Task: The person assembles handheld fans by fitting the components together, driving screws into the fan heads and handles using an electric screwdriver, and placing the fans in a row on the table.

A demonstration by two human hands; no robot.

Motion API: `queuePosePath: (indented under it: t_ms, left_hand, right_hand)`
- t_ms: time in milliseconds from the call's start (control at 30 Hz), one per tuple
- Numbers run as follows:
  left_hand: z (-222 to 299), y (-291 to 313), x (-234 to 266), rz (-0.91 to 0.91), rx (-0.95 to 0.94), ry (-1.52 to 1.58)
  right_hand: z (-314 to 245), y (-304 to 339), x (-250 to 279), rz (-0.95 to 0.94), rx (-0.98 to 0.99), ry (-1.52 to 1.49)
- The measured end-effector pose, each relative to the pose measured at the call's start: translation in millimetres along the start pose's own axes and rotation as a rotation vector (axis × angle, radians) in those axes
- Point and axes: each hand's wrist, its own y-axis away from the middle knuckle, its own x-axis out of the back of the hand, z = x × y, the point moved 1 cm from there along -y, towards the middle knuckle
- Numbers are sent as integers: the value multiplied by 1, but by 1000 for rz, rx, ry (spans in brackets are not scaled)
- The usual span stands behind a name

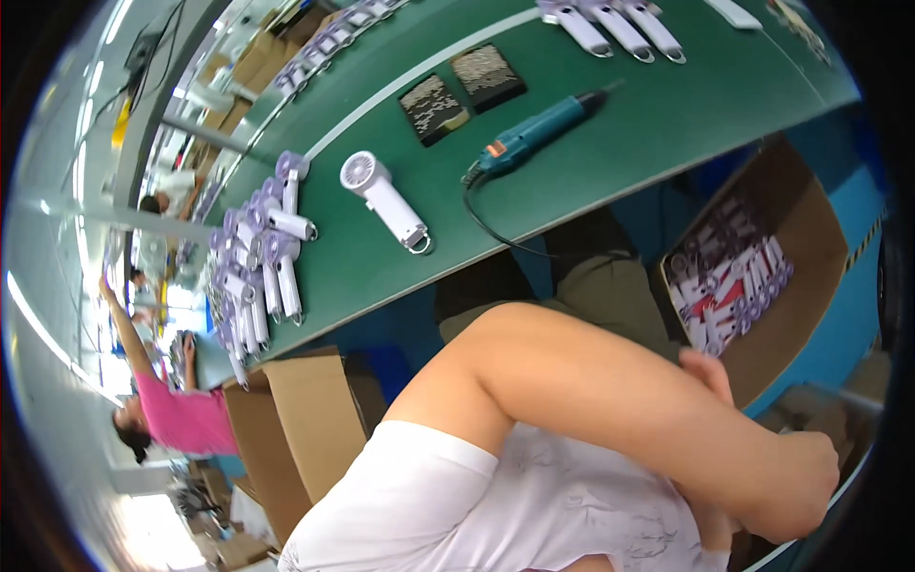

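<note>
Here, right hand (796, 481) clenched in a fist near the lap, grasping nothing visible; left hand (707, 374) partly hidden behind the forearm, state unclear, nearest the cardboard box (805, 238) of small fans (729, 286). On the green surface (667, 114): one white handheld fan (384, 200), teal electric screwdriver (538, 133).

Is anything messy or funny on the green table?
Mostly tidy. One white handheld fan lies alone mid-table, apart from the pile of purple-and-white fans at the table's edge. The teal electric screwdriver has its cord trailing off the green table.
</note>
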Motion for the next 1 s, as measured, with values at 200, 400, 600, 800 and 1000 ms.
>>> queuePosePath:
  t_ms: [200, 400, 600, 800, 1000]
  left_hand:
    - [30, -71, -54, -193, -144, 169]
    - [17, -75, -33, -422, -117, 371]
    - [-30, -17, 46, -264, 58, 349]
    - [-1, 180, 154, 742, 559, 116]
    - [46, 405, 177, 1299, 1821, -892]
  right_hand:
    - [2, -134, -81, 359, 306, -116]
    - [-9, -256, -151, 152, 650, -209]
    - [-32, -277, -257, -595, 924, 144]
    - [-86, -298, -225, -855, 1569, 947]
    - [-73, -300, -200, -1164, 1163, 1658]
